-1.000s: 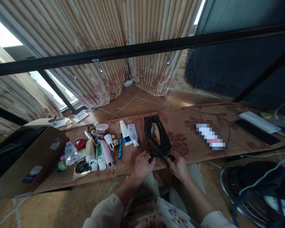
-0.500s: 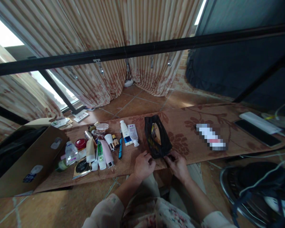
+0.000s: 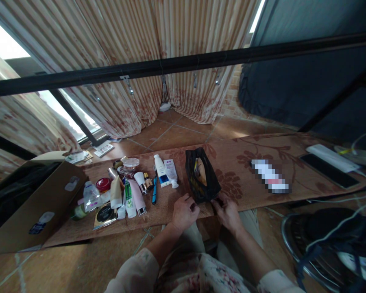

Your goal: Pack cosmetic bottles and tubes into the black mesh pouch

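Observation:
A black mesh pouch (image 3: pixel 212 186) stands in front of me, its top gaping. Inside it shows a tan and yellow item (image 3: pixel 200 171), only partly visible. My left hand (image 3: pixel 185 212) is closed at the pouch's near left corner, fingers curled against its edge. At the near right corner my right hand (image 3: pixel 227 212) pinches the pouch's lower edge between thumb and fingers. Left of the pouch lie a pale lilac tube (image 3: pixel 171 173) and a white bottle with a blue band (image 3: pixel 160 167). A blue slim tool (image 3: pixel 154 191) lies beside them.
Several cosmetic tubes and jars, including a pink tube (image 3: pixel 137 197) and a black compact (image 3: pixel 105 215), crowd the bench's left. A cardboard box (image 3: pixel 42 211) stands at the far left. Rightward lie a blurred-out item (image 3: pixel 271 176) and a dark phone (image 3: pixel 329 170). A black rail (image 3: pixel 183 63) crosses behind.
The right hand shifts very slightly at the pouch's near edge. Otherwise the pouch and the things on the bench stay where they were.

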### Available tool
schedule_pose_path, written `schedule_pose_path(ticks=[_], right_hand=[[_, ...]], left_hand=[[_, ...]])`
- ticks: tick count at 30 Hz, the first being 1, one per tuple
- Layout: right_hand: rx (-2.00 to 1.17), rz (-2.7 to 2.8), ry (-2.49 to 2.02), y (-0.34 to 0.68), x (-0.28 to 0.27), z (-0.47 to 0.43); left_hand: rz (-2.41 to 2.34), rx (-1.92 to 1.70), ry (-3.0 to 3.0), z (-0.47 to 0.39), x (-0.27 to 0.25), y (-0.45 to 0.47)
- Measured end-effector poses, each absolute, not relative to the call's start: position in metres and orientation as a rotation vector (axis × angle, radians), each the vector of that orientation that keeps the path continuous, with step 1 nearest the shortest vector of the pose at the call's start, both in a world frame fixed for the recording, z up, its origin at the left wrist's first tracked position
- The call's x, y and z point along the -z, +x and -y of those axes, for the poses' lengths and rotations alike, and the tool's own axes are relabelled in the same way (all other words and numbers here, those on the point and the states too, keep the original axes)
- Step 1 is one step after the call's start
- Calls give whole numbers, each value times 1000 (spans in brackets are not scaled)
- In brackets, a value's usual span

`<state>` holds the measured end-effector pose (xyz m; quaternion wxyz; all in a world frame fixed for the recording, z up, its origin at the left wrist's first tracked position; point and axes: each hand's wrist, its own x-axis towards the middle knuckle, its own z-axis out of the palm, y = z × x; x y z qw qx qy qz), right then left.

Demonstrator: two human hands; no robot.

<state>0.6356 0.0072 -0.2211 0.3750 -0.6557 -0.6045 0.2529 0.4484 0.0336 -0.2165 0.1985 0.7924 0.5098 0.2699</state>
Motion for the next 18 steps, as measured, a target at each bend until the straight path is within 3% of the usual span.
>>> schedule_pose_path(ticks=[18], right_hand=[[-688, 1459, -1735, 633, 219, -13]], left_hand=[[-1439, -804, 2149, -35, 215, 449]])
